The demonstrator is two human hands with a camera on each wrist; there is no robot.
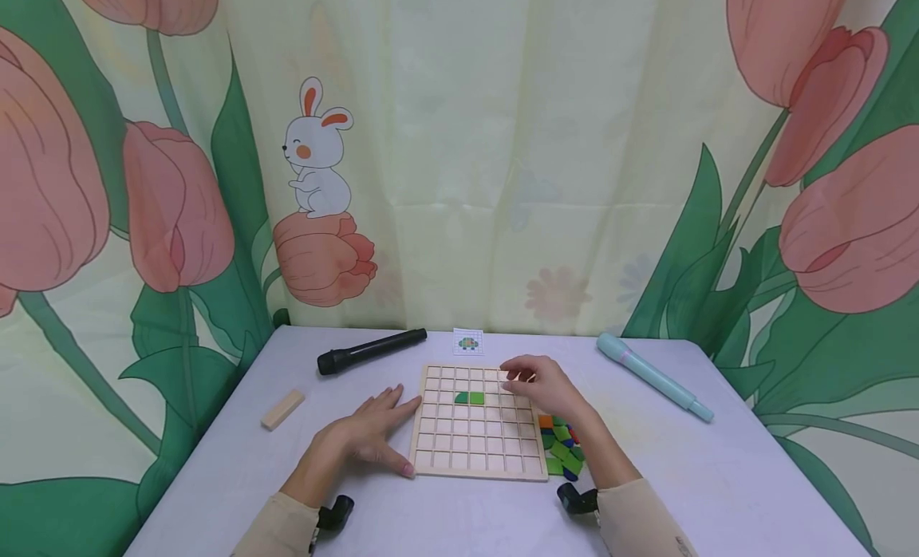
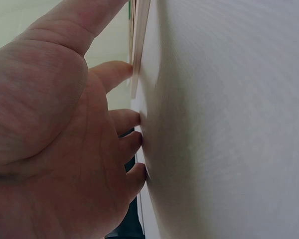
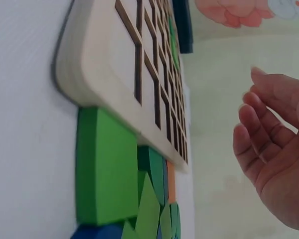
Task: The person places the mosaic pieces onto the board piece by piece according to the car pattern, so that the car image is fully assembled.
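Observation:
A wooden grid board [image 1: 470,457] lies on the white table. In one of its upper rows sit two pieces side by side: a dark green piece with a rounded corner [image 1: 461,398] and a light green square [image 1: 477,398]. My left hand [image 1: 369,433] lies spread at the board's left edge, thumb and index finger touching the frame. Above the board's upper right part hovers my right hand [image 1: 542,385], fingers loosely bent with nothing between them; the right wrist view shows the same hand [image 3: 279,134] raised off the board. Loose coloured blocks [image 1: 560,452] are heaped along the board's right side, partly under the right forearm.
A small picture card [image 1: 468,342] lies behind the board. A black microphone-shaped object [image 1: 372,351] is at the back left, a wooden block [image 1: 283,409] at the left. To the right rests a light blue tube-like object [image 1: 653,377]. A printed curtain [image 1: 459,182] hangs behind the table.

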